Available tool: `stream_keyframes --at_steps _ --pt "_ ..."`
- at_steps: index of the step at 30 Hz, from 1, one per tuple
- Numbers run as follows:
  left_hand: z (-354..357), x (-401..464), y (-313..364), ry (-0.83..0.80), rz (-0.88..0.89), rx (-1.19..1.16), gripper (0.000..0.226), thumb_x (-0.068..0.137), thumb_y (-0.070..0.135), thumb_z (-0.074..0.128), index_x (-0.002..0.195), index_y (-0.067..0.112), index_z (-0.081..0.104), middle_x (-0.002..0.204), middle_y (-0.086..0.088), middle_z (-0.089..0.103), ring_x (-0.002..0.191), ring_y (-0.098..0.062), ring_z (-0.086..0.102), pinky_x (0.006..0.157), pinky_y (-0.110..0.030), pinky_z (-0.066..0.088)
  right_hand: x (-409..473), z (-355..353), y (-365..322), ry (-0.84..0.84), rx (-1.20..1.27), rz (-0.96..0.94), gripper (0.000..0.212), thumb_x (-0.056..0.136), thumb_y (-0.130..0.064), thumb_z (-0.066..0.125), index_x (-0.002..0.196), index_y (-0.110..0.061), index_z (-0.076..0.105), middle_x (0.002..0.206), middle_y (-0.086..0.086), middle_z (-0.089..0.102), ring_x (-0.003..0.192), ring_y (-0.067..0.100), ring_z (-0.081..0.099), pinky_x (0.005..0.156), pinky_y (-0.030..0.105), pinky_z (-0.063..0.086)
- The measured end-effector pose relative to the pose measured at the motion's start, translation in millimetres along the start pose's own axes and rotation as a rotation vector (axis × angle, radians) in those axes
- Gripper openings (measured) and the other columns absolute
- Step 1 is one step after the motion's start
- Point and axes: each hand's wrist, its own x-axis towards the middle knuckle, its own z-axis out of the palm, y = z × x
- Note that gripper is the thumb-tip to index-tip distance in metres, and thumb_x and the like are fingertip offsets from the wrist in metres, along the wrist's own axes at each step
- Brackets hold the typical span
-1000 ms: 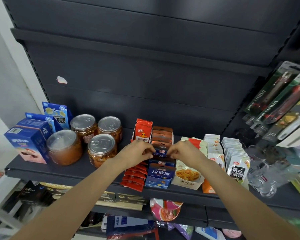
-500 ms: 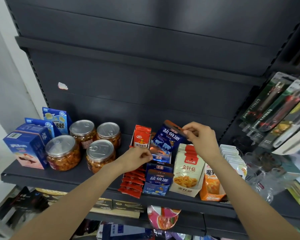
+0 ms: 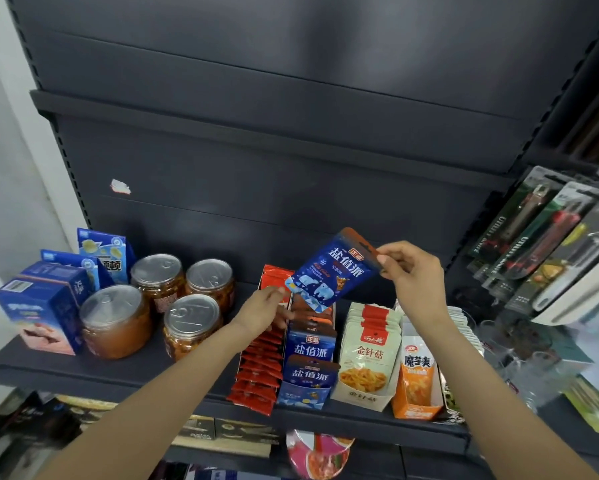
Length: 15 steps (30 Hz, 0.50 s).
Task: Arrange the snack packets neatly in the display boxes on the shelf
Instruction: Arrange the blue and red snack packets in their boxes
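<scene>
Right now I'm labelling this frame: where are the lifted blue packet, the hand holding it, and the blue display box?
lifted blue packet [image 3: 331, 273], head view, printed front.
right hand [image 3: 417, 275], head view, back of hand.
blue display box [image 3: 303, 396], head view, front wall.

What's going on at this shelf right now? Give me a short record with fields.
right hand: pinches the top of a blue packet, lifted and tilted above its box
left hand: at the packets in the blue box, between the red row and that box
boxes in row: red packets, blue, mushroom packets, orange box
left of row: jars
</scene>
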Motion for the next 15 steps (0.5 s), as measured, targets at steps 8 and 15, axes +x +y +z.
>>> stream_keyframes --at_steps 8,15 --pt "-13.2 -10.9 15.5 -0.172 -0.147 -0.719 0.045 0.099 0.038 0.039 0.109 0.002 0.065 0.104 -0.013 0.072 0.082 -0.013 0.069 0.07 -0.021 0.051 -8.3 5.0 5.1 -0.059 0.17 0.053 0.016 0.091 -0.004 0.056 0.088 -0.018 0.064 0.089 -0.007 0.066 0.096 0.012 0.063 0.074 0.019 0.056" --pt "-16.5 -14.6 18.8 -0.199 -0.18 -0.997 0.034 0.095 0.025 0.052 0.12 0.002 0.051 0.11 -0.025 0.067 0.097 -0.025 0.069 0.076 -0.028 0.057 -16.0 7.8 2.7 -0.073 0.213 0.021 0.023 0.089 -0.004 0.057 0.086 -0.024 0.067 0.088 -0.01 0.068 0.089 -0.001 0.062 0.073 0.011 0.05"
